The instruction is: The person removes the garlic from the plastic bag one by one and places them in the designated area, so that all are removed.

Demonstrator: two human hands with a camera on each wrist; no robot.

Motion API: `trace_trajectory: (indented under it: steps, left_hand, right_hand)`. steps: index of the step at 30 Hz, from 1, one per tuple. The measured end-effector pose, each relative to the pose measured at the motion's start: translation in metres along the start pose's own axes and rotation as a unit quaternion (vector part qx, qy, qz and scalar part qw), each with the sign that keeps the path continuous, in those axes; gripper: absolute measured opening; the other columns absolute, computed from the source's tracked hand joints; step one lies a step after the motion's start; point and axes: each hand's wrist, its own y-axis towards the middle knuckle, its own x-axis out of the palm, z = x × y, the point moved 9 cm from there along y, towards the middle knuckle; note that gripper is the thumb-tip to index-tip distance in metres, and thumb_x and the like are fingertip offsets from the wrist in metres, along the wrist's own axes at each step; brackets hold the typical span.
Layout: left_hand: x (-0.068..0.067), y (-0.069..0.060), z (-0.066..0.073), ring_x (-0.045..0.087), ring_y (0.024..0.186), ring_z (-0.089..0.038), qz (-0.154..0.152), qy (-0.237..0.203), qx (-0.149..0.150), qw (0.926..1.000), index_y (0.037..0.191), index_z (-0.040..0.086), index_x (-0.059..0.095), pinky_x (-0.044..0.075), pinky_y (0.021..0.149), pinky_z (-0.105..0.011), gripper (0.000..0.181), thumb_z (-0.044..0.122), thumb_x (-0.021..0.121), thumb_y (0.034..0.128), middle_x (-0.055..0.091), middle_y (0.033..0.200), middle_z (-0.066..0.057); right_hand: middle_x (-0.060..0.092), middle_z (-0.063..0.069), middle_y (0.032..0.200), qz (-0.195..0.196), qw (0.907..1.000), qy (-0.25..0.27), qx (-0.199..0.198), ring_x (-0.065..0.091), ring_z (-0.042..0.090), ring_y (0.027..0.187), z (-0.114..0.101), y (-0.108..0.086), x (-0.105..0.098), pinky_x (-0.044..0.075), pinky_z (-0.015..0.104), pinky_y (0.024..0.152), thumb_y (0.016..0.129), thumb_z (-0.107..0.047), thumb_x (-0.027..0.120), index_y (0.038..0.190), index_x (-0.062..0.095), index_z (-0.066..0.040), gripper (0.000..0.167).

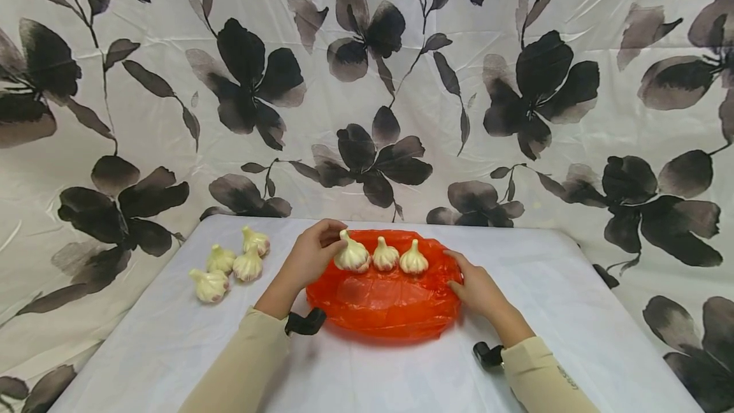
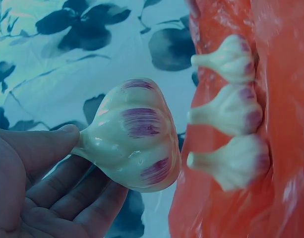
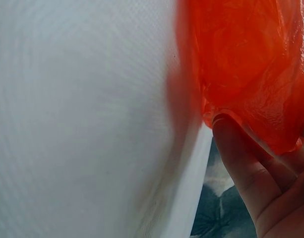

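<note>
My left hand pinches a garlic bulb by its stem, between thumb and fingers. This bulb is cream with purple streaks and hangs over the left part of a red plastic bag on the table. In the left wrist view three more bulbs stand in a row on the bag, the middle bulb among them. The head view shows two of them plainly, the right one included; the held bulb seems to hide the third. My right hand grips the bag's right edge, with the thumb against the plastic.
Several garlic bulbs lie clustered on the left side of the white-covered table. Behind the table hangs a white cloth with a dark flower print. A black camera mount sits on each wrist.
</note>
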Motion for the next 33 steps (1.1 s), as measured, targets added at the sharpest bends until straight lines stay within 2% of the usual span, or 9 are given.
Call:
trace_trajectory:
  steps: [7,22,33]
  left_hand:
    - [-0.026,-0.009,-0.009,0.062,0.117,-0.027,0.009,0.008,0.0,0.9999,0.124,0.014,0.057,0.052,0.097,-0.041,0.033,0.019,0.065,0.0928,0.064,0.124,-0.01]
    - [-0.078,-0.026,-0.035,0.062,0.115,-0.032,0.042,0.068,0.007,0.9968,0.127,0.008,0.056,0.052,0.096,-0.046,0.034,0.017,0.062,0.0945,0.065,0.124,-0.015]
    - [-0.103,-0.041,-0.064,0.058,0.12,-0.035,0.046,0.108,-0.031,0.9926,0.129,0.006,0.053,0.051,0.097,-0.049,0.035,0.016,0.06,0.0961,0.061,0.128,-0.018]
  right_hand:
    - [0.061,0.025,0.126,0.003,0.9999,-0.002,-0.01,0.061,0.042,0.111,0.0,-0.001,0.0,0.047,0.059,0.097,0.089,-0.011,0.068,0.146,0.036,-0.014,0.066]
    - [0.063,0.025,0.123,0.007,0.9999,-0.005,-0.012,0.062,0.042,0.107,0.002,-0.001,-0.001,0.048,0.058,0.095,0.088,-0.012,0.068,0.146,0.037,-0.014,0.065]
    - [0.062,0.025,0.125,-0.001,1.0,-0.007,-0.002,0.062,0.042,0.109,0.003,-0.001,0.001,0.047,0.059,0.096,0.089,-0.012,0.067,0.146,0.036,-0.015,0.065]
